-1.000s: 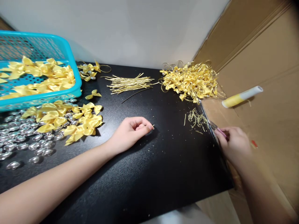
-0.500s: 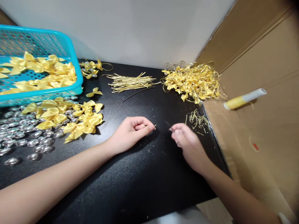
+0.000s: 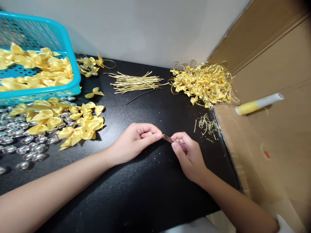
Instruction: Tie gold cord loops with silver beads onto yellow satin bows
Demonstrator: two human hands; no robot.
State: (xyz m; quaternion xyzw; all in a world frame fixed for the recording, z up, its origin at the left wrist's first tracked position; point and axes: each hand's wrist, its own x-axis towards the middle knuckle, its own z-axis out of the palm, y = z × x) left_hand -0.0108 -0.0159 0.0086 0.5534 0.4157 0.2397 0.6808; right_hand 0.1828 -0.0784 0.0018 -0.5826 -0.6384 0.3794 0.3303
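Note:
My left hand (image 3: 138, 140) is closed in a pinch above the middle of the black table; a tiny golden end shows at its fingertips, the rest hidden by the fingers. Facing it, my right hand (image 3: 188, 153) is wrapped round a small cutting tool (image 3: 167, 138) with a purple handle and metal blades. The blade tip meets the golden end at my left fingertips. Behind the hands lies a bundle of gold wires (image 3: 137, 83). Cut wire scraps (image 3: 207, 125) are scattered to the right of my right hand.
A turquoise basket (image 3: 74, 69) with yellow bows stands at the back left. Before it lie loose yellow bows (image 3: 84, 127) and silver beads (image 3: 31, 147). Finished-looking bow loops (image 3: 206, 84) are heaped at the back right. A yellow-white tube (image 3: 259, 104) lies on cardboard (image 3: 274, 71).
My right hand has moved left, bringing the tool up to my left fingertips. The view has shifted slightly, while my left hand stays pinched in about the same place.

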